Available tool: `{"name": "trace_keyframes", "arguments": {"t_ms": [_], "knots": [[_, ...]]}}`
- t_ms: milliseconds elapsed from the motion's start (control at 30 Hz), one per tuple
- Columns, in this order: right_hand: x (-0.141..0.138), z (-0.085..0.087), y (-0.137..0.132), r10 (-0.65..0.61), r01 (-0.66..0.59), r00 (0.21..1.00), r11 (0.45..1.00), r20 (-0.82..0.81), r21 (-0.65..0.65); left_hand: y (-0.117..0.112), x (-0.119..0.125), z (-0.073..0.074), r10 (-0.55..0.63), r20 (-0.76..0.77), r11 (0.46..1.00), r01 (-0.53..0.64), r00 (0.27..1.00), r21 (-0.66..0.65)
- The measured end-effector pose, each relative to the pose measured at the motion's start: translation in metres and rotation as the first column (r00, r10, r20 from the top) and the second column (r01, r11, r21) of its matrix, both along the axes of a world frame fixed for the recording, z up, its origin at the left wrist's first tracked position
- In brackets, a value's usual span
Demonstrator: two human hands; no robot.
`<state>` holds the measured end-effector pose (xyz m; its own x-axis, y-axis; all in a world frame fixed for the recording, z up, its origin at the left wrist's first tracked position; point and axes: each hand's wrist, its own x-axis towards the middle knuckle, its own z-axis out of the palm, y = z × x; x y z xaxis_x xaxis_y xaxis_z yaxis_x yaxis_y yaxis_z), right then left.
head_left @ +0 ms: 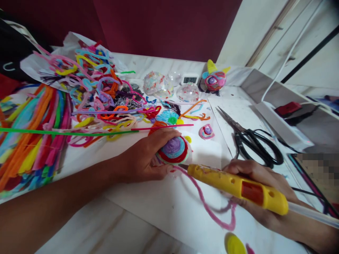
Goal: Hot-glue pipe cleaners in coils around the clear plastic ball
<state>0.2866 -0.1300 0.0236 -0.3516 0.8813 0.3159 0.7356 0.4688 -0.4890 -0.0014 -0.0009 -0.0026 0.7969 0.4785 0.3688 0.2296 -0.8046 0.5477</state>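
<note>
My left hand (144, 158) is closed around a ball (174, 150) wrapped in coiled pipe cleaners, purple at the centre with blue and red rings. My right hand (259, 187) grips a yellow glue gun (235, 183), and its nozzle touches the lower edge of the ball. A pink pipe cleaner (209, 208) trails from the ball across the white table (159, 208) toward my right hand.
A big heap of coloured pipe cleaners (87, 95) fills the left. Black scissors (251, 139) lie right of the ball. Clear plastic balls (159, 84), a small clock (190, 79) and a finished decorated ball (214, 80) stand at the back. A white tray (280, 123) sits at right.
</note>
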Motion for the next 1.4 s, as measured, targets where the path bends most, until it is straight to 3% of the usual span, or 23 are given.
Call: {"name": "trace_keyframes", "arguments": {"t_ms": [700, 1000, 1400], "knots": [[0.0041, 0.0034, 0.0005, -0.018, 0.019, 1.0, 0.999, -0.024, 0.027, -0.0003, 0.0009, 0.0022, 0.001, -0.012, 1.0, -0.002, 1.0, -0.026], [0.004, 0.0016, -0.003, -0.109, 0.109, 0.992, 0.994, -0.067, 0.003, 0.001, -0.0031, 0.0016, -0.002, -0.048, 1.0, 0.001, 0.999, -0.002], [0.0051, 0.007, 0.0001, -0.08, 0.08, 0.996, 0.997, -0.047, 0.005, -0.0017, -0.0001, 0.0051, 0.007, -0.039, 1.0, -0.008, 0.999, -0.013]]}}
